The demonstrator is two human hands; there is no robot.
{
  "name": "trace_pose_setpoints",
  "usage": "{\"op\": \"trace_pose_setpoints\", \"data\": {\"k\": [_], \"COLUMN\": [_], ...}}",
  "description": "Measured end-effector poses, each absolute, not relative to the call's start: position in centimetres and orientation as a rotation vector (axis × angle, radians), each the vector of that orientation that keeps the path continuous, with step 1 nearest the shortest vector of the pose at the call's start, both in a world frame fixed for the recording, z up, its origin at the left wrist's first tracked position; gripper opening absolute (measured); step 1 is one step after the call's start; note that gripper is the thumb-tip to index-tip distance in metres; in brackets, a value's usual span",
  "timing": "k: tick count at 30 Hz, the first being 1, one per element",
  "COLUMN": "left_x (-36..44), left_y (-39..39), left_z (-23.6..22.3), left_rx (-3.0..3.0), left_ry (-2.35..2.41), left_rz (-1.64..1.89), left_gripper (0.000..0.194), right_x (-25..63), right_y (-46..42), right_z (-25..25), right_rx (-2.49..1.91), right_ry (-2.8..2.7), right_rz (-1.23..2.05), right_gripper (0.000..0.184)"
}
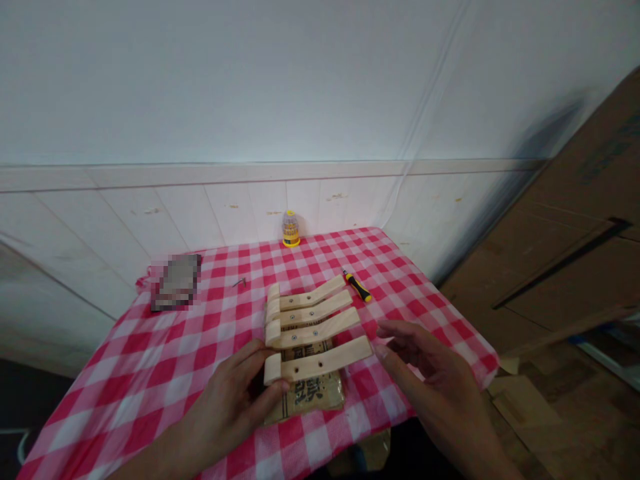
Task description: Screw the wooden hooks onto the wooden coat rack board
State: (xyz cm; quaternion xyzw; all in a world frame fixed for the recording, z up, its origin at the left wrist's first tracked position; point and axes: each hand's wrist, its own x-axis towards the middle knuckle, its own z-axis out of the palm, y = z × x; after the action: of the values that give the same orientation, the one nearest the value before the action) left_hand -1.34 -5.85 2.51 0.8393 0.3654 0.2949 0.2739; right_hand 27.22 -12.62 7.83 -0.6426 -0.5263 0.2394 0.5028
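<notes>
My left hand point(235, 387) grips the left end of the nearest curved wooden slat point(325, 361), thumb in front and fingers behind. This slat has two dark holes and a raised block at its left end. Behind it lie several similar wooden slats point(327, 327) in a row, with screw heads showing in their holes. Under them is a tan packet point(327, 393) with large dark lettering. Just off the near slat's right end, my right hand point(425, 373) is open, thumb and fingers apart with nothing visible between them.
A yellow-and-black screwdriver point(358, 287) lies beyond the right hand. A small metal hex key point(241, 282) and a blurred flat dark-edged object point(177, 283) are at left. A yellow-based bit container point(291, 230) stands by the wall. Cardboard boxes point(550, 247) rise right of the checked tablecloth point(215, 333).
</notes>
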Motion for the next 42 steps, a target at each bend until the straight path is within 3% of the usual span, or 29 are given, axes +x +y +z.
{"op": "trace_pose_setpoints", "data": {"k": [19,26,34,38,42], "left_x": [-1.2,-1.3,-1.1,-1.1,-1.3], "left_y": [-6.0,-5.9,-6.0,-6.0,-5.8], "left_z": [3.0,2.8,3.0,3.0,3.0], "left_rx": [2.190,2.187,2.152,2.111,2.089], "left_ry": [1.002,0.977,0.967,0.941,0.905], "left_rz": [0.781,0.780,0.786,0.773,0.745], "left_gripper": [0.018,0.019,0.017,0.017,0.016], "right_x": [27.2,25.9,19.5,14.7,10.6], "right_y": [-12.2,-10.6,0.0,7.3,12.4], "right_z": [9.4,12.4,15.7,14.2,11.4], "right_rx": [-1.531,-1.470,-1.269,-1.352,-1.435], "right_ry": [-1.356,-1.537,-2.263,-2.690,-2.797], "right_rz": [0.496,0.422,0.311,0.279,0.346], "right_gripper": [0.023,0.015,0.017,0.022,0.013]}}
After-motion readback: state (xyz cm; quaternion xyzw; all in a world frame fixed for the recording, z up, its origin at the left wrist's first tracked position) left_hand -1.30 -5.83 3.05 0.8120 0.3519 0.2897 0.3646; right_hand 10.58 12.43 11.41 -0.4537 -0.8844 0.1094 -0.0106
